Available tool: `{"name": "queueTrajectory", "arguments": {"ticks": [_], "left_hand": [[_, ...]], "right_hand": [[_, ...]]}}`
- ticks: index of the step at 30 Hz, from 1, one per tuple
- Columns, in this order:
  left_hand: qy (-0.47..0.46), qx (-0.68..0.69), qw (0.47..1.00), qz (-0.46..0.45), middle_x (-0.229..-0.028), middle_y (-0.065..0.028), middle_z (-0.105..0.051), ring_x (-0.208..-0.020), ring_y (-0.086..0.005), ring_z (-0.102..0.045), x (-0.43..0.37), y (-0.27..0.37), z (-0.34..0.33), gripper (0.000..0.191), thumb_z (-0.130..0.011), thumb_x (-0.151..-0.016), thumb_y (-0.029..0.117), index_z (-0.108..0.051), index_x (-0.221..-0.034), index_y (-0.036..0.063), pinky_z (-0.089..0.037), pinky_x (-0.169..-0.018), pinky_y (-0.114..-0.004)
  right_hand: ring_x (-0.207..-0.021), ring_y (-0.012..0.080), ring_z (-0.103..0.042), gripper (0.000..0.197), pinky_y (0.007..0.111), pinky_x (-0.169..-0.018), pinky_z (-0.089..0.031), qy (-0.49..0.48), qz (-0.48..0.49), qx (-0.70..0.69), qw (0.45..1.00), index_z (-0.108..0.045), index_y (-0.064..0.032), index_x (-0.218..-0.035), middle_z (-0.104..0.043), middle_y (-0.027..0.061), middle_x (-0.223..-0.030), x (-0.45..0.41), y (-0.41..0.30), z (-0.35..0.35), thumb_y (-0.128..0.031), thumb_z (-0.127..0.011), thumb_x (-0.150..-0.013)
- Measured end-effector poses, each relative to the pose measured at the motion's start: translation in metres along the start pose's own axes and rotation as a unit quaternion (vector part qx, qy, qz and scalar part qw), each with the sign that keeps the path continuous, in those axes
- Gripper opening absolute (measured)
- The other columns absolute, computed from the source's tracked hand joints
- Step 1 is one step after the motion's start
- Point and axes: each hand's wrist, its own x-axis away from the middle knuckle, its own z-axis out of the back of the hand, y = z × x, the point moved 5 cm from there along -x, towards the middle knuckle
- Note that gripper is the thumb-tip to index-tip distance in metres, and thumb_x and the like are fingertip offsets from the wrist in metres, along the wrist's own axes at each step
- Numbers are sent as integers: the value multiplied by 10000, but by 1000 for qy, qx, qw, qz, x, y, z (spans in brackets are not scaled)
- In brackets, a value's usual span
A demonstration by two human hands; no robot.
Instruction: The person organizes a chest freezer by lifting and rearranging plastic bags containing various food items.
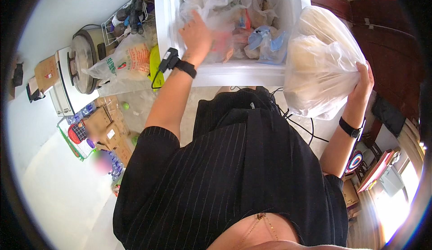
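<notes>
In front of me stands a white chest freezer (236, 75) with its top uncovered and frost on its inner walls. Inside lie several clear plastic bags (202, 0) of food, a bag with blue parts (266, 40) and a red-and-blue packet (244, 18). My left hand (196, 35) reaches over the left side of these bags, fingers apart; no held thing shows in it. My right hand (364, 78) grips the side of a large translucent plastic bag (320, 64), which hangs beside the freezer's right front corner. Pale, rounded items fill that bag, but its film blurs them.
Left of the freezer are a printed plastic bag (131, 59), a lidded round cooker (82, 64) and a white wire rack (109, 30). Cardboard boxes (111, 132) sit lower left. Black cables (308, 128) run over the floor. Dark wooden furniture (388, 54) stands at right.
</notes>
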Motion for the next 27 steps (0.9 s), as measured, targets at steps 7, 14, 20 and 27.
{"name": "queueTrajectory", "arguments": {"ticks": [7, 14, 20, 27], "left_hand": [[-55, 455, 882, 110, -902, -137, -676, -745, -221, -650, -47, -42, 19, 332, -613, -814, 224, -627, -1059, 0, -506, -659, -316], [-24, 687, 726, 23, -851, -116, -649, -784, -217, -634, -24, -4, 184, 245, -558, -807, 156, -623, -971, -15, -509, -705, -315], [102, 772, 620, 92, -932, -127, -638, -807, -211, -629, 22, -19, 257, 263, -502, -866, 118, -558, -1072, -36, -525, -660, -292], [60, 667, 697, -255, -1148, -175, -593, -1010, -222, -605, 63, -119, 319, 361, -545, -853, 37, -525, -1199, -64, -498, -847, -288]], "right_hand": [[-799, 134, -573, 255, 231, -742, -439, -5, 4, -8, 1000, -621, 41, -990, -624, 71, -892, 0, 1, 2, -120, -568, -799], [-794, 133, -572, 252, 225, -736, -437, -18, 3, -26, 1000, -622, 39, -985, -622, 64, -888, -7, 2, 6, -115, -579, -790], [-812, 144, -578, 259, 233, -761, -443, -12, 12, -17, 1000, -624, 47, -985, -628, 78, -905, -2, -3, 7, -111, -581, -783], [-855, 203, -597, 348, 270, -770, -461, -10, 20, 45, 999, -608, 62, -1030, -628, 136, -957, -4, 0, 9, -193, -555, -798]]}}
